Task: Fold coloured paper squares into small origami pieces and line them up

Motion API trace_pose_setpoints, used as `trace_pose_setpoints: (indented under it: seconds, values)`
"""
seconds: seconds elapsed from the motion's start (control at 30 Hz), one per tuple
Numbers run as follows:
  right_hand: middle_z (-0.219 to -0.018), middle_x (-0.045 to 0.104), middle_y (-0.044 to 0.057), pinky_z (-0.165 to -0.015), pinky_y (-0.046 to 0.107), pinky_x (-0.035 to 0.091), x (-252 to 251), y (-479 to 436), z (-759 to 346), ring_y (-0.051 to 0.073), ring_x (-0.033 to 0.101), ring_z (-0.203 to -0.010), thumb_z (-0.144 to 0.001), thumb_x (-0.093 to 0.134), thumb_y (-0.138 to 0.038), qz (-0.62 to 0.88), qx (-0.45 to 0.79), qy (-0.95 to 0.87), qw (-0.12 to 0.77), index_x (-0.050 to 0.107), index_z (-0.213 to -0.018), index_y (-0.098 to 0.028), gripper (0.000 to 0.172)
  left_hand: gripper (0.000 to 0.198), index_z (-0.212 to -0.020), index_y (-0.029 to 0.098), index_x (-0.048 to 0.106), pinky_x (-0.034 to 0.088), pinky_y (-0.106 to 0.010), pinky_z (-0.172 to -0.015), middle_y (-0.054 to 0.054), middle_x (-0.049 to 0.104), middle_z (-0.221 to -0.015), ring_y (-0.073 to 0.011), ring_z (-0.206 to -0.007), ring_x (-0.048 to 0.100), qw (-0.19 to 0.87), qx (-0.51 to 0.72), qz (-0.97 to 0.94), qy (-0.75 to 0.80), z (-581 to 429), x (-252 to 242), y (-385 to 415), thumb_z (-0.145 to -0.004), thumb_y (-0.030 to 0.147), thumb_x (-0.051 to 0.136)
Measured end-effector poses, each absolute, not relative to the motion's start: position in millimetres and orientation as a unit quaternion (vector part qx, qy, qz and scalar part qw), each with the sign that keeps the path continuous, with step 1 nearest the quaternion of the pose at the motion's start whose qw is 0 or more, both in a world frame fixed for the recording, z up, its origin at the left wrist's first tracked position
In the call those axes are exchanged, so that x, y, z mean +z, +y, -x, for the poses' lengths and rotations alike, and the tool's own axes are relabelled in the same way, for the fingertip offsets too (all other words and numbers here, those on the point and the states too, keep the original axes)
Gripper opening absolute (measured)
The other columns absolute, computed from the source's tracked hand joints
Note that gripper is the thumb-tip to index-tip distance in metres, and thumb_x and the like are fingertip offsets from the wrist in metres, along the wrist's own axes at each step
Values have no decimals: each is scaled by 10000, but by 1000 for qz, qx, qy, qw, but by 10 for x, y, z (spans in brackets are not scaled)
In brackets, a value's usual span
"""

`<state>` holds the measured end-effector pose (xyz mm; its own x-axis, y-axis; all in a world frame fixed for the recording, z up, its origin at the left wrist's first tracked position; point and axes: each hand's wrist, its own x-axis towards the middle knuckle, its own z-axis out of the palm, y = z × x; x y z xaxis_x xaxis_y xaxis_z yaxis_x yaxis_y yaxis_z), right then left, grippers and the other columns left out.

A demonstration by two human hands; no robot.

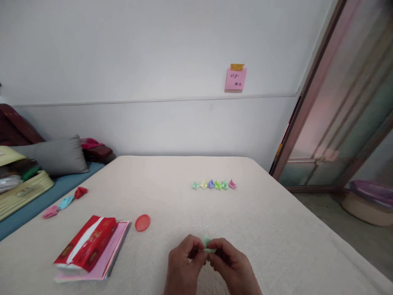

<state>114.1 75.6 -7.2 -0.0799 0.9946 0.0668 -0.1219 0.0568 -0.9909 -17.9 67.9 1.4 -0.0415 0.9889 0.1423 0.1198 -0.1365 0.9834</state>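
A small piece of pale green folded paper (206, 241) is pinched between my two hands, low in the middle of the view. My left hand (186, 258) grips its left side with thumb and forefinger. On the opposite side, the thumb and forefinger of my right hand (229, 260) close on the paper. Fingers cover most of it, so its full shape is hidden. Farther back on the cloth-covered table lies a row of several small folded paper pieces (211, 184) in green, yellow, blue and pink.
A red tissue packet (89, 241) rests on a stack of coloured paper (112, 258) at the left. Nearby are a red round lid (143, 223) and three folded pieces, one of them light blue (66, 202). A pink note (235, 79) is taped to the wall.
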Motion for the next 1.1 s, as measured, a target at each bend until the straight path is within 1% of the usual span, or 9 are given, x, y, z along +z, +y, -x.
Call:
trace_pose_setpoints:
  seconds: [0.13,0.23,0.47,0.57,0.63,0.7,0.83,0.93,1.1]
  values:
    - [-508,548,-55,-496,214,339,-28,783,-1194,100,457,-508,-644,702,-179,425,590,-469,502,673,-721,-195,84,46,-702,181,611,393,-225,-556,30,616,-583,-136,-574,557,488,527,-529,451,212,-40,719,-714,164,651]
    - [-514,584,-39,-506,218,364,-12,800,-1246,104,485,-513,-622,709,-164,399,629,-447,495,687,-750,-174,130,98,-778,177,662,418,-251,-586,9,648,-645,-155,-616,585,565,524,-503,392,272,-80,756,-685,171,693]
    - [-564,643,0,-520,237,398,19,809,-1295,123,522,-536,-624,709,-159,371,667,-431,481,706,-774,-153,150,163,-828,163,726,440,-286,-666,-27,693,-700,-168,-682,610,635,486,-463,383,348,160,716,-681,111,680]
    - [-579,653,17,-514,236,394,36,806,-1281,132,529,-549,-646,700,-165,368,665,-450,469,712,-751,-148,107,115,-762,142,737,436,-259,-623,-22,679,-635,-142,-621,583,614,484,-460,421,314,223,722,-692,113,650]
    - [-560,644,19,-492,232,380,19,803,-1258,125,515,-523,-680,693,-212,381,650,-461,470,704,-701,-146,70,102,-691,133,729,422,-238,-566,-6,645,-554,-123,-553,554,588,488,-464,448,274,195,733,-696,122,628]
    - [-528,616,7,-456,222,351,-22,803,-1231,109,484,-477,-693,689,-253,398,637,-450,482,688,-646,-148,114,85,-653,140,714,401,-220,-511,17,605,-501,-109,-494,532,575,502,-458,456,227,125,738,-672,128,631]
    - [-438,529,-36,-394,201,249,-103,802,-1197,71,406,-395,-639,700,-217,415,655,-379,505,682,-609,-149,77,48,-649,156,701,354,-195,-452,46,566,-470,-84,-424,501,586,539,-409,445,148,-22,724,-645,148,654]
    - [-365,482,-56,-380,201,199,-112,795,-1183,60,385,-348,-586,692,-164,408,690,-307,513,682,-583,-154,15,55,-620,161,701,333,-188,-445,54,546,-434,-79,-413,487,600,554,-387,428,119,-51,710,-635,134,656]
    - [-316,469,-56,-373,204,165,-94,782,-1166,58,377,-303,-536,647,-131,382,723,-240,523,650,-518,-167,40,121,-610,162,719,380,-213,-504,39,570,-455,-100,-467,519,580,549,-418,433,113,24,685,-651,106,619]
